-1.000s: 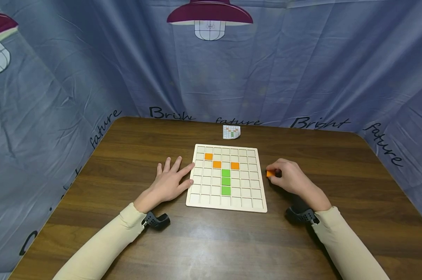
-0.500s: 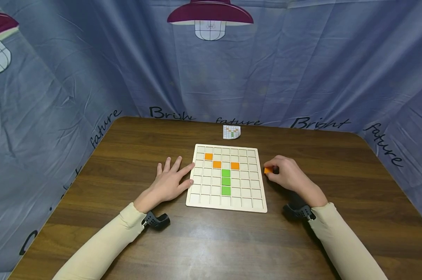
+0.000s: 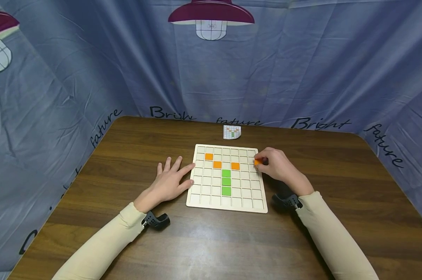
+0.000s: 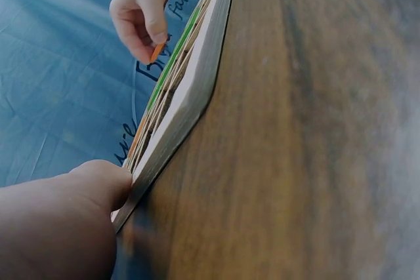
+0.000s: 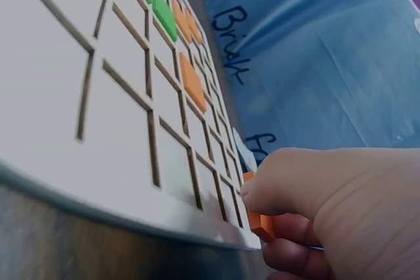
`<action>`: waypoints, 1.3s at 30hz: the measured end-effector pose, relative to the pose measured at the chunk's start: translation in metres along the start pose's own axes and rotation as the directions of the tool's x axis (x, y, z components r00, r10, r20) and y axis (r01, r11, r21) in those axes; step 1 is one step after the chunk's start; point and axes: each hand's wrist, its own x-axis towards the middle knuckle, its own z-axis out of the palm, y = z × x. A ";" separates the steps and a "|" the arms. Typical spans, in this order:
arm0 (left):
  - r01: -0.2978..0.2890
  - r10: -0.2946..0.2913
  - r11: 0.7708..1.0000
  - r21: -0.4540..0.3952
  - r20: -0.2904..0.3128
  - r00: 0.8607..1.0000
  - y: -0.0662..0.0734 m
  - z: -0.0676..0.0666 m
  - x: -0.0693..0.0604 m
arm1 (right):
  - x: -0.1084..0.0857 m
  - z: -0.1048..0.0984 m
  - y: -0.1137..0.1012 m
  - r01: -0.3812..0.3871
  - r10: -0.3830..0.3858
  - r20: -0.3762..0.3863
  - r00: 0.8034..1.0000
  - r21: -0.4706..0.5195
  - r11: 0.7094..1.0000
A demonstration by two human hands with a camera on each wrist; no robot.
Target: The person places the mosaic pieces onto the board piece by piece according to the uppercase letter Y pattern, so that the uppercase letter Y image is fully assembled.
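Note:
A pale grid board [image 3: 205, 199] lies on the wooden table with orange tiles [image 3: 209, 156] and a column of three green tiles [image 3: 226, 181] set in its squares. Between thumb and fingers my right hand [image 3: 279, 165] pinches another orange tile [image 3: 258, 161], held above the board's right edge near the upper corner. The right wrist view shows that pinched tile [image 5: 260, 225] partly covered by the thumb. On the opposite side, my left hand [image 3: 165, 182] lies with fingers spread, its thumb and index finger touching the board's left edge.
A small printed card [image 3: 232, 132] with a coloured grid pattern lies behind the board. Blue curtain [image 3: 281, 70] with lamp prints and lettering hangs around the back and sides of the brown table [image 3: 211, 245].
My right hand has carried the orange tile leftward and away from me, from beside the board to over its right edge. The left hand stays in place.

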 end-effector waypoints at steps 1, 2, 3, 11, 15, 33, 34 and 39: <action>0.001 -0.001 1.000 -0.001 -0.001 1.000 0.000 0.000 0.000 | 0.003 0.000 -0.001 0.002 -0.002 0.002 1.000 0.003 1.000; 0.001 -0.001 1.000 -0.003 -0.002 1.000 0.000 0.000 0.000 | 0.005 0.001 -0.001 -0.001 0.001 0.004 1.000 0.005 1.000; 0.002 -0.002 1.000 -0.004 -0.002 1.000 0.000 0.000 0.000 | 0.007 0.002 -0.001 0.002 -0.002 0.007 1.000 0.005 1.000; 0.000 0.000 1.000 -0.004 -0.009 1.000 0.000 0.000 0.001 | 0.022 0.007 -0.002 0.027 -0.027 0.007 1.000 0.021 0.999; 0.002 -0.002 1.000 -0.006 -0.011 1.000 0.000 0.001 0.001 | 0.026 0.010 -0.005 0.033 -0.033 0.009 0.999 0.022 0.999; 0.000 0.000 1.000 -0.009 -0.001 1.000 0.000 0.000 0.000 | 0.039 0.020 -0.017 -0.016 0.014 0.026 1.000 0.066 0.998; 0.000 0.000 1.000 -0.010 -0.001 1.000 0.000 0.000 0.000 | 0.039 0.020 -0.018 -0.019 0.017 0.026 1.000 0.069 0.997; -0.002 0.002 1.000 -0.011 -0.004 1.000 0.000 0.001 0.000 | 0.036 0.021 -0.021 -0.024 0.022 0.024 0.999 0.074 0.997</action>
